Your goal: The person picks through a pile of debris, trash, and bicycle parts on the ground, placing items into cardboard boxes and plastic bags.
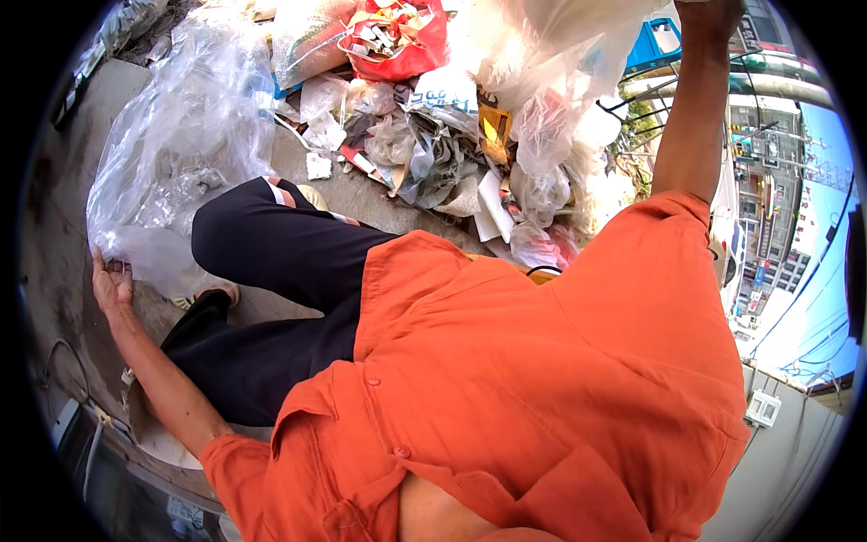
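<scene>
On the left, my left hand (113,285) has its fingers closed on the lower edge of a large clear plastic bag (181,126). The bag spreads crumpled over the grey ground beside my knee, with its mouth toward the hand. My right arm reaches up to the top right, where my right hand (711,16) is partly cut off by the frame. It appears closed on a whitish translucent plastic bag (560,41), which hangs over the heap and is washed out by sunlight. The fingers of that hand are in shadow.
A heap of crumpled plastic bags and scraps (433,144) lies ahead of me. A red bag (397,41) full of small pieces stands at its back, beside a pale sack (307,41). A blue crate (652,47) and metal bars (759,86) are at the right.
</scene>
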`<state>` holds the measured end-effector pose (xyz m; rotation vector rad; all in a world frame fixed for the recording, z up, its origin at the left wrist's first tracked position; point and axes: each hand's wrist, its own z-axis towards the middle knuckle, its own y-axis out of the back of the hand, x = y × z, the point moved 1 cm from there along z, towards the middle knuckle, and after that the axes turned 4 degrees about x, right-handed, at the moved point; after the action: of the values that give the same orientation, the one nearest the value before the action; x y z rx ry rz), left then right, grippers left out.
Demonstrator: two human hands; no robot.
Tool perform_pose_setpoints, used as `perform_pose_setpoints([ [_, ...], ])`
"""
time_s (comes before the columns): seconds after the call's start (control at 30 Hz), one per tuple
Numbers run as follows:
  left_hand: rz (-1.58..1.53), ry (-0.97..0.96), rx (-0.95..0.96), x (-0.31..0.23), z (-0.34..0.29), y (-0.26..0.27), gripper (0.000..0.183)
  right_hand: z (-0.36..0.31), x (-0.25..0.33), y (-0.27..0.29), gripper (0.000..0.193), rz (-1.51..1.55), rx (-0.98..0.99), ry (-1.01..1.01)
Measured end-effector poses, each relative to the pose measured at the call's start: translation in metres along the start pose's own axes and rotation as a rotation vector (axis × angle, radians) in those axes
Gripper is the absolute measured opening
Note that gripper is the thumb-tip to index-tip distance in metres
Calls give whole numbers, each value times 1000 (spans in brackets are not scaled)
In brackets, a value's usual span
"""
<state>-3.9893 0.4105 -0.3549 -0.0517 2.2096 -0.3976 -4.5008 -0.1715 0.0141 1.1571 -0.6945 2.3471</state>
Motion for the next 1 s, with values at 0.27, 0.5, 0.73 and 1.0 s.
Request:
perform_pose_setpoints([
  [0.27,1258,-472,-586,13,-33,-35,83,38,-77,-37,15,-486,-306,16],
  [0.5,939,-845,645,27,-195,-277,100,-19,-121,-159,19,104,329,-348],
  [0.73,619,-630,672,62,-180,-366,33,-38,-126,-174,46,-417,1025,-491],
  [1.0,96,-421,516,12,-128,-275,28,-125,-253,17,108,-1526,852,-996],
])
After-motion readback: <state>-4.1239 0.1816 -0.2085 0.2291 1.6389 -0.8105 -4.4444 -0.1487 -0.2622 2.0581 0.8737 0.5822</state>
